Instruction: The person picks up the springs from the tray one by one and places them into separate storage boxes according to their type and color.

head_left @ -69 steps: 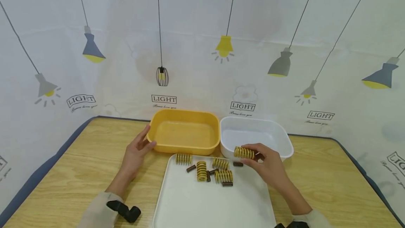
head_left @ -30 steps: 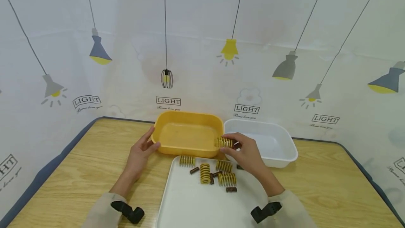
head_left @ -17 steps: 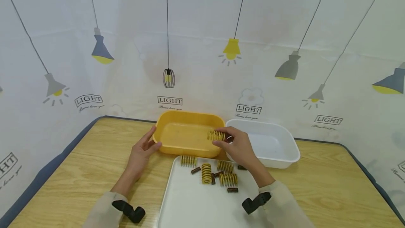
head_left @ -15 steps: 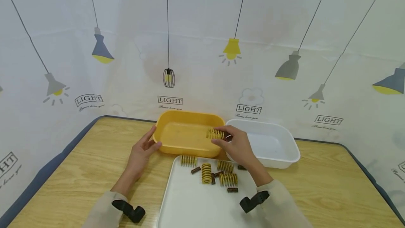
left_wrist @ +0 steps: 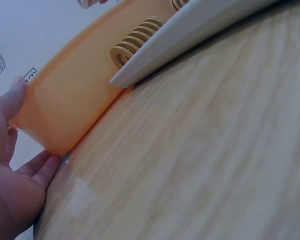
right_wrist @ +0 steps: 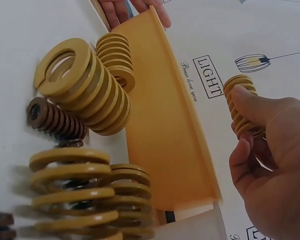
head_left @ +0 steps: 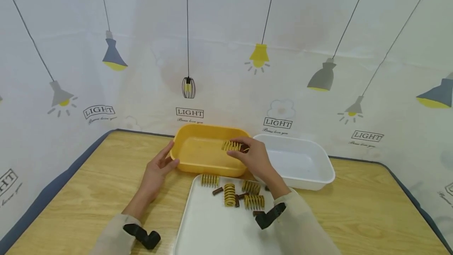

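Observation:
My right hand (head_left: pixel 255 156) pinches a yellow coil spring (head_left: pixel 231 146) between thumb and fingers, above the right part of the yellow bin (head_left: pixel 209 168). A dark brown bit shows behind those fingers; I cannot tell what it is. In the right wrist view the held spring (right_wrist: pixel 241 102) stands clear of the bin's rim. My left hand (head_left: pixel 155 172) grips the bin's left end, thumb at the rim and fingers low on the wall in the left wrist view. Several yellow springs (head_left: pixel 229 195) and small brown springs (head_left: pixel 217 191) lie on the white tray (head_left: pixel 219 231).
A white bin (head_left: pixel 316 182) stands right of the yellow one, close against it. The tray lies in front of both on a wooden table (head_left: pixel 371 207). A lamp-printed cloth (head_left: pixel 226 62) rises behind the bins.
My right hand has carried the yellow spring leftward, from in front of the white bin to over the yellow bin. The left hand keeps its hold on the yellow bin.

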`<action>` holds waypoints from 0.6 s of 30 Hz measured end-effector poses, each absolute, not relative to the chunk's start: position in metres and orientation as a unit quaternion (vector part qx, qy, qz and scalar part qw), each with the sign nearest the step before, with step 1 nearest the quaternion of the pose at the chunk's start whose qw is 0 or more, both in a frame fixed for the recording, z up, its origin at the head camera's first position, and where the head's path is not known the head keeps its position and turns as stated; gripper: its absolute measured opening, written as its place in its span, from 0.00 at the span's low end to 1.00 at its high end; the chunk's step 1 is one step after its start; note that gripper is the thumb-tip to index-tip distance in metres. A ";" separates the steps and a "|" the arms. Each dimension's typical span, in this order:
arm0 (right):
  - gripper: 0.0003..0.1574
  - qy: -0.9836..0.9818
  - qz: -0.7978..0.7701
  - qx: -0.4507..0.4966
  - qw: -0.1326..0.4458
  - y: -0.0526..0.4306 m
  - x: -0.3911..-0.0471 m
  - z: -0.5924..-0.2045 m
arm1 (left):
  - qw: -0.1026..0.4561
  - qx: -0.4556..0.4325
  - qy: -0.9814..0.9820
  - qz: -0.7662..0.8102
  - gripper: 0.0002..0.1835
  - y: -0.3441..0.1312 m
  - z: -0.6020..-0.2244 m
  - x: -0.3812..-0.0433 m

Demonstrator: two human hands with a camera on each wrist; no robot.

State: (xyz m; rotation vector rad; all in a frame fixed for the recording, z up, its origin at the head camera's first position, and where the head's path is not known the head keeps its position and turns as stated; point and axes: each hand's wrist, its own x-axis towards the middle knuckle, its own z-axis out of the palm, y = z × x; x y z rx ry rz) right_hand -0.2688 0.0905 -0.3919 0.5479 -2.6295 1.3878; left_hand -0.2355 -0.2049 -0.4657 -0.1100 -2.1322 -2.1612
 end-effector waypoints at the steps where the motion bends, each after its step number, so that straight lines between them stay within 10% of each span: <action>1: 0.22 -0.869 0.457 0.180 0.059 0.088 -0.270 -0.392 | 0.053 -0.037 -0.701 -0.710 0.35 -0.205 -0.466 -0.236; 18: 0.22 -0.869 0.459 0.182 0.034 0.060 -0.285 -0.403 | 0.050 -0.038 -0.718 -0.693 0.36 -0.208 -0.467 -0.233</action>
